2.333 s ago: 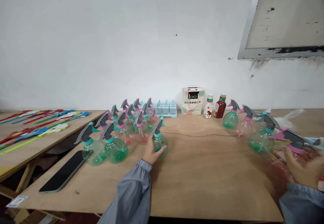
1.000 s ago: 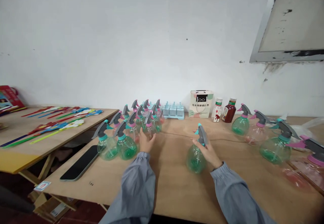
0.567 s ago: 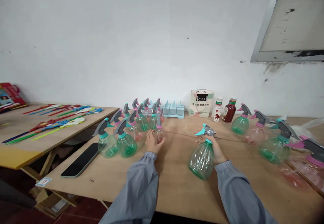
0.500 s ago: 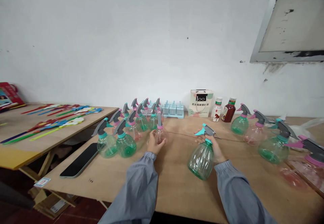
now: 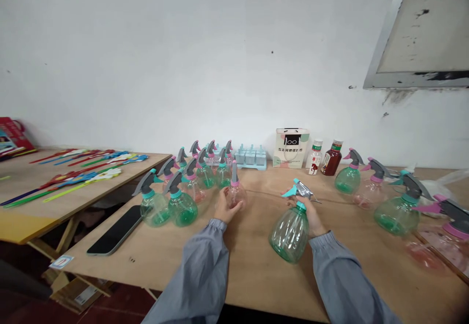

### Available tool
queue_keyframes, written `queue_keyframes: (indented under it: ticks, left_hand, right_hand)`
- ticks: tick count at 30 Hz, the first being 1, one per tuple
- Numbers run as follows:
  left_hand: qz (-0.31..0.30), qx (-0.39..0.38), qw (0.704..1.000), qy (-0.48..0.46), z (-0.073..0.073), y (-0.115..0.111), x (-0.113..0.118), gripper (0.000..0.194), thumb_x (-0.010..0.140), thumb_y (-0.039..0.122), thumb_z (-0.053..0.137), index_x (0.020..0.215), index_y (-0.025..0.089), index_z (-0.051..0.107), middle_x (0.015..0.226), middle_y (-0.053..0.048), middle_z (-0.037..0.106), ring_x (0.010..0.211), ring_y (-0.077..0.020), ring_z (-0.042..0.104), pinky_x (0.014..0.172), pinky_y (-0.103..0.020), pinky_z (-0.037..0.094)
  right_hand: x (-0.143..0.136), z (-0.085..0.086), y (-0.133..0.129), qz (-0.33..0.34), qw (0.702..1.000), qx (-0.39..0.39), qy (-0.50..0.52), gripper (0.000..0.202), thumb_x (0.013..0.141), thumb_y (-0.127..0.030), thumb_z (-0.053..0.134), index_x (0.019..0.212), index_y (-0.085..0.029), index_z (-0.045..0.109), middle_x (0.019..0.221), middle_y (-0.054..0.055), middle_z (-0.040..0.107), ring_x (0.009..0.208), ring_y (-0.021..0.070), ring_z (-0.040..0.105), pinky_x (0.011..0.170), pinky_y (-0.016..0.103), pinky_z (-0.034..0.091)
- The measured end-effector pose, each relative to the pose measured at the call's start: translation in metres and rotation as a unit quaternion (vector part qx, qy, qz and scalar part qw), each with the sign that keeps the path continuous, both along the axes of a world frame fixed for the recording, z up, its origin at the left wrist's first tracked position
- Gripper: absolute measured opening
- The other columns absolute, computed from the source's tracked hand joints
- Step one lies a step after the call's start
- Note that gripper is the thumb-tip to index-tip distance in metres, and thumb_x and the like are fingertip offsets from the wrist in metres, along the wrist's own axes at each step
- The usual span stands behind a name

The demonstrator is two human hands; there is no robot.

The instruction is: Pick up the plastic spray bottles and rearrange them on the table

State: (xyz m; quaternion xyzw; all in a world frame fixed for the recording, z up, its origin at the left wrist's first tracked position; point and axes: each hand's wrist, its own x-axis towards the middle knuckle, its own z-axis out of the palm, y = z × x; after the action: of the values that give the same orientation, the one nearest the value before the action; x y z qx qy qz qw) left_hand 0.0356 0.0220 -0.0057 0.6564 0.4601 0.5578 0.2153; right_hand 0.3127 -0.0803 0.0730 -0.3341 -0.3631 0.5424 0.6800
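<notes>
My left hand is closed around the lower body of a pink spray bottle, which stands on the wooden table with its grey and pink head up. My right hand grips a green spray bottle by the neck, just under its grey and turquoise trigger head. This bottle is tilted, its base toward me and to the left. Left of my left hand stands a group of green and pink spray bottles, the nearest being a green one. More spray bottles, including a green one, stand at the right.
A black phone lies at the table's left edge. At the back are pale blue ice-pop moulds, a paper bag, a white bottle and a dark red bottle. Colourful plastic sticks lie on another table at left.
The pink spray bottle in my left hand has shifted slightly to the right. The green bottle in my right hand has tilted a little more, its base swinging left.
</notes>
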Motion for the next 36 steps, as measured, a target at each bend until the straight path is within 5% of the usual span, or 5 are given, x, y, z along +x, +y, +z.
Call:
queue_keyframes:
  ticks: [14,21,26,33,36]
  left_hand:
    - [-0.003,0.009,1.000,0.014,0.0016,-0.0029,0.0016,0.077,0.067,0.038,0.076,0.128,0.020,0.035,0.132,-0.015,0.052,0.127,-0.0312,0.053,0.111,-0.053,0.039]
    - [0.005,0.002,1.000,0.023,0.0071,-0.0058,0.0024,0.075,0.065,0.037,0.077,0.126,0.020,0.036,0.129,-0.015,0.053,0.125,-0.0311,0.055,0.110,-0.054,0.040]
    - [0.005,-0.006,0.999,0.034,0.0048,-0.0032,-0.0006,0.077,0.065,0.038,0.078,0.127,0.020,0.035,0.129,-0.014,0.053,0.126,-0.0313,0.054,0.111,-0.053,0.040]
    - [0.010,-0.003,1.000,0.025,0.0029,-0.0028,0.0006,0.077,0.067,0.039,0.077,0.128,0.019,0.035,0.131,-0.015,0.052,0.127,-0.0317,0.053,0.112,-0.053,0.038]
    - [0.005,-0.007,1.000,0.028,0.0036,-0.0039,0.0005,0.078,0.066,0.040,0.077,0.129,0.019,0.035,0.132,-0.016,0.052,0.128,-0.0317,0.053,0.112,-0.053,0.038]
  right_hand:
    - [-0.0014,-0.0021,0.0028,0.019,1.000,0.010,0.010,0.034,0.064,-0.039,0.073,0.095,-0.026,0.069,0.090,0.002,0.077,0.075,0.0218,0.068,0.057,0.030,0.052]
    - [0.0049,-0.0031,0.0060,-0.010,0.999,0.009,0.045,0.026,0.062,-0.042,0.074,0.080,-0.024,0.069,0.069,0.000,0.071,0.068,0.0209,0.066,0.062,0.032,0.054]
    - [-0.0011,0.0025,0.0008,0.007,0.999,0.020,0.033,0.030,0.062,-0.039,0.074,0.088,-0.026,0.068,0.080,0.001,0.074,0.084,0.0244,0.069,0.069,0.034,0.055]
    - [0.0013,-0.0015,0.0047,-0.085,0.996,-0.010,0.027,0.026,0.062,-0.042,0.074,0.080,-0.025,0.066,0.069,-0.003,0.070,0.069,0.0176,0.065,0.059,0.027,0.052]
    - [0.0015,0.0012,0.0021,-0.057,0.998,0.010,0.002,0.027,0.064,-0.042,0.072,0.084,-0.025,0.066,0.078,0.000,0.073,0.076,0.0199,0.066,0.063,0.029,0.053]
